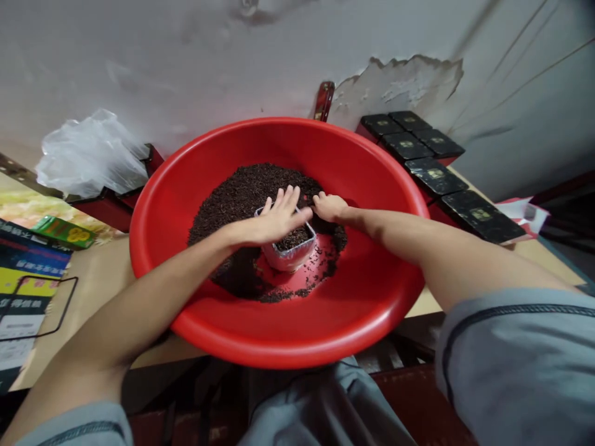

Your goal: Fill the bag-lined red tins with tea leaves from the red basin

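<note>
A wide red plastic basin (297, 337) holds a heap of dark, dry loose bits that look like tea leaves (242, 192). Inside it stands a small box lined with clear plastic (292, 257), filled with the same dark leaves. My left hand (281, 217) lies flat over the top of this box, fingers spread, covering part of its contents. To the box's right, my right hand (330, 207) is down at the leaves with its fingers curled in. Its fingertips are partly hidden, so what they hold cannot be made out.
Several black-lidded tins (437, 176) stand at the right behind the basin. Clear plastic bags (93, 155) rest on dark red boxes (105, 207) at the left. A green carton (65, 230) and printed cardboard (23, 310) lie on the left. A wall rises behind.
</note>
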The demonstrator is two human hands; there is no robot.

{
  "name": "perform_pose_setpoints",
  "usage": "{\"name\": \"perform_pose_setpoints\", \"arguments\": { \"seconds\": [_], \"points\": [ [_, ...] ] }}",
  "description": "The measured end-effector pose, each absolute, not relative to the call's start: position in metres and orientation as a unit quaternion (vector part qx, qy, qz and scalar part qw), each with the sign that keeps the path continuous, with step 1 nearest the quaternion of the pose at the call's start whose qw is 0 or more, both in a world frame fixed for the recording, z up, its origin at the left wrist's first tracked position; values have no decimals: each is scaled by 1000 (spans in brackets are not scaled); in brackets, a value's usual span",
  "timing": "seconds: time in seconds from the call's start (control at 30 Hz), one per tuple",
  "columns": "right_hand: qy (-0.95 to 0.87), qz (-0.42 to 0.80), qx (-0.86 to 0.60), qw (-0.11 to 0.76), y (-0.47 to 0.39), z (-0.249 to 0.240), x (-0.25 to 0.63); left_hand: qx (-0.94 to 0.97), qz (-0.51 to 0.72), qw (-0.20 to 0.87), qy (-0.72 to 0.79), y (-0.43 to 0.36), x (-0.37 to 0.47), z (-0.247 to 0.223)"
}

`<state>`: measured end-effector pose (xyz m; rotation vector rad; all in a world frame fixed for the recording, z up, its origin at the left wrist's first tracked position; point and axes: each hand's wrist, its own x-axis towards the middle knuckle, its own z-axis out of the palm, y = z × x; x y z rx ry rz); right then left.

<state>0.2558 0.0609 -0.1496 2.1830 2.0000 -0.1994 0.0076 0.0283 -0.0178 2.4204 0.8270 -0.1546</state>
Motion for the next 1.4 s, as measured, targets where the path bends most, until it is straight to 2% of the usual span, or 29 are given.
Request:
{"name": "perform_pose_setpoints", "arguments": {
  "seconds": [0.1,0.27,0.4,0.47,0.6,0.7,0.83,0.9,0.97,1.03,1.1,1.23,1.3,1.4],
  "points": [
    [666,-58,740,72,72,-130,250,871,26,343,352,49,-2,-4],
    [696,-14,718,5,74,-70,223,869,97,239,423,82,-14,-9],
    [754,-5,650,-93,41,-27,182,868,90,219,436,90,-17,-16],
    [780,3,620,-86,18,-20,160,866,84,218,442,89,-18,-16],
    [809,32,587,-17,-13,-28,130,860,85,214,455,90,-19,-16],
    [797,30,603,-26,-16,-37,126,859,91,213,456,91,-19,-19],
    [758,-57,632,-151,-7,-38,131,861,77,224,449,86,-17,-18],
    [725,-168,629,-223,-5,-30,135,863,59,229,446,81,-16,-14],
    [663,-314,628,-260,-6,-17,141,866,47,229,443,74,-16,-8],
    [606,-442,614,-248,-9,-1,151,868,43,220,442,66,-15,-4],
    [603,-502,584,-209,-11,16,165,876,42,204,436,56,-12,-4],
    [677,-411,596,-128,7,31,200,909,12,161,384,28,-1,-20],
    [690,-347,628,-98,29,24,218,919,-15,126,373,15,5,-28],
    [669,-316,667,-88,67,-4,240,919,-45,85,383,6,12,-34]
  ]
}}
